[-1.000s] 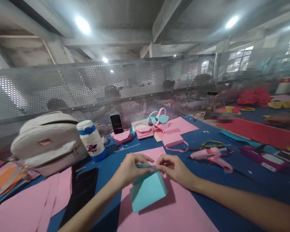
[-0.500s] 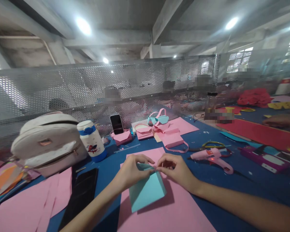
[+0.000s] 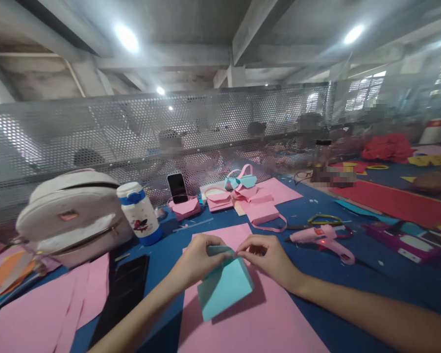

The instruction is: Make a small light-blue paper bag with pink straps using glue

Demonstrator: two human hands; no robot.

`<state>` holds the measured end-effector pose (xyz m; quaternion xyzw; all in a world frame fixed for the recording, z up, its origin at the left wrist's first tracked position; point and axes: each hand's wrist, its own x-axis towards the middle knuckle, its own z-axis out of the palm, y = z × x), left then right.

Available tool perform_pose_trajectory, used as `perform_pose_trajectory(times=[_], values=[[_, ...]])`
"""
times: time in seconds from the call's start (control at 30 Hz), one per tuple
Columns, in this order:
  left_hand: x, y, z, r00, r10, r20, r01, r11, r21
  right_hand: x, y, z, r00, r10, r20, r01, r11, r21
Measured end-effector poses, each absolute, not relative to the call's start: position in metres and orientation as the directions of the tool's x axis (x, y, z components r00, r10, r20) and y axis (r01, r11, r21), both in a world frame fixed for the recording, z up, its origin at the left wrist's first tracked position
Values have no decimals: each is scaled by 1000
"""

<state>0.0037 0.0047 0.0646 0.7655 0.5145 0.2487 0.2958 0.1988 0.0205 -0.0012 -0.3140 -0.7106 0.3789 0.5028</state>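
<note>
A folded light-blue paper bag (image 3: 226,289) hangs slightly tilted above a large pink paper sheet (image 3: 257,326). My left hand (image 3: 202,257) is closed on its upper left edge, thumb in front and fingers behind. At the upper right edge, my right hand (image 3: 266,257) pinches the paper, its fingertips meeting the left thumb tip. Whether a smaller piece lies between the fingertips is hidden. Right of my right hand lies a pink glue gun (image 3: 321,238) with a small red light glowing.
Several small pink paper bags (image 3: 220,200) stand behind my hands. Scissors (image 3: 321,220) and a purple box-like item (image 3: 402,242) lie right. At left are a white backpack (image 3: 73,215), a bottle (image 3: 139,215), a black flat case (image 3: 123,294) and pink sheets (image 3: 40,306). Another person's blurred hand (image 3: 431,181) shows far right.
The light-blue paper bag has tilted a little in my hands, which stay nearly in place. The other person's hand at far right has shifted slightly.
</note>
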Motion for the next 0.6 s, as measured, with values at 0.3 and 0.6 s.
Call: perform_pose_trajectory(times=[0.3, 0.6], values=[[4, 2, 65, 369, 925, 92, 654, -329, 681, 198, 22, 0, -345, 854, 389, 65, 435, -898], [9, -6, 68, 334, 935, 120, 678, -327, 659, 196, 23, 6, -404, 851, 336, 103, 407, -908]])
